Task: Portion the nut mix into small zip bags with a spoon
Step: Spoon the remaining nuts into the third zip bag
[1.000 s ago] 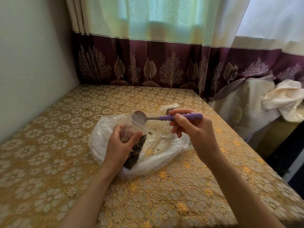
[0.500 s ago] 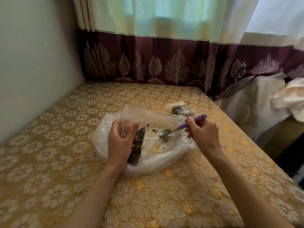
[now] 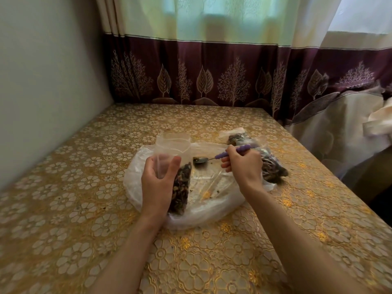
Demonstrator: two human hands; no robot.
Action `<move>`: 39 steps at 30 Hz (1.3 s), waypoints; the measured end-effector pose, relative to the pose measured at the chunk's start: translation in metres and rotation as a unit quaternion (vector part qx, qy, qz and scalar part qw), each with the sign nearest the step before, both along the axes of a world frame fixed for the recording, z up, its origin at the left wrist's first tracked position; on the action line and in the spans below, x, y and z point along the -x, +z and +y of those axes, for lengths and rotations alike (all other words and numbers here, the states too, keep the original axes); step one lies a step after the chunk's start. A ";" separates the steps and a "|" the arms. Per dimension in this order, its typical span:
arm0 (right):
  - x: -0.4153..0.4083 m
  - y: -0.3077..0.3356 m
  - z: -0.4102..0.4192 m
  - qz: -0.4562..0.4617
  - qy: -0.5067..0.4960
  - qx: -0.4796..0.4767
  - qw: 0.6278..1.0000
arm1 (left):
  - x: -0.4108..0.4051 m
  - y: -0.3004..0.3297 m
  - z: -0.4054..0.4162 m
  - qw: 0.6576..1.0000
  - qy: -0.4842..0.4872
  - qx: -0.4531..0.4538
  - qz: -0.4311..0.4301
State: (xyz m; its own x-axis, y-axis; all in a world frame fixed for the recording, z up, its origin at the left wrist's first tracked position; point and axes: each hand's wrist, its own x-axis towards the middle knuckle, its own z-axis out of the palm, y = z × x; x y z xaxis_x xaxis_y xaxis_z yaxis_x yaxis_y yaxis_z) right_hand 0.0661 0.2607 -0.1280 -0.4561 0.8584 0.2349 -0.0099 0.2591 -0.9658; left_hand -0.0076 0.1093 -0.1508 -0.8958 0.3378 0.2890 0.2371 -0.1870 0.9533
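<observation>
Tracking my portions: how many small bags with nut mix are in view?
2, perhaps more hidden. One small bag is held upright in the left hand; a filled bag lies behind the right hand, possibly another beside it.

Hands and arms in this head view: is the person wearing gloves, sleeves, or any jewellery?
None that shows. The left hand and right hand are bare, with no gloves, and no rings or watch are visible. Both forearms are uncovered right to the bottom edge of the picture, so no sleeve comes into view.
</observation>
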 end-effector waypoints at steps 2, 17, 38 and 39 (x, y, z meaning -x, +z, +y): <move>0.004 -0.001 -0.002 0.004 0.004 0.009 1.000 | 0.001 -0.001 0.000 1.000 0.001 -0.001 0.001; 0.004 0.001 -0.017 0.107 0.150 0.317 0.930 | -0.001 0.000 0.001 0.999 -0.004 -0.022 0.027; -0.058 0.068 -0.017 0.192 0.167 0.116 0.960 | 0.004 -0.002 -0.001 1.000 0.006 -0.001 0.023; -0.060 0.070 -0.018 0.195 0.176 0.103 0.959 | 0.005 -0.003 0.000 1.000 0.005 0.000 0.022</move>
